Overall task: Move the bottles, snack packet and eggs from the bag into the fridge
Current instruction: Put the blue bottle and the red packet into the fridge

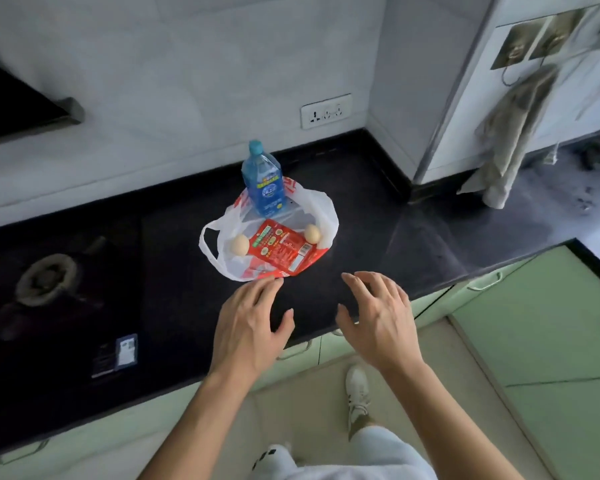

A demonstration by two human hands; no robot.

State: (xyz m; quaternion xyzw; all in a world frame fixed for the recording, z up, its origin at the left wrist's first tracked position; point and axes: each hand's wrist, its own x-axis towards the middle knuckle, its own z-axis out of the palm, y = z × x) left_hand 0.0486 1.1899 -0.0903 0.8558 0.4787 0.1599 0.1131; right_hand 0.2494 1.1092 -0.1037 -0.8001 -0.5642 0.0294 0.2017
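A white plastic bag with red print (321, 206) lies flattened on the black counter (174, 289). On it stands a blue water bottle (263, 180) at the far side. In front of the bottle lies a red snack packet (280, 247), with one egg (239, 244) to its left and another egg (312, 233) to its right. My left hand (246, 327) hovers just in front of the bag, its fingertips near the bag's front edge, fingers spread and holding nothing. My right hand (378, 317) is beside it to the right, also spread and holding nothing.
A gas burner (47, 277) is set into the counter at the left, under a dark hood (18, 102). A wall socket (326, 110) is behind the bag. A cloth (510, 140) hangs at the right over the counter corner. Green cabinet doors (541, 344) line the front.
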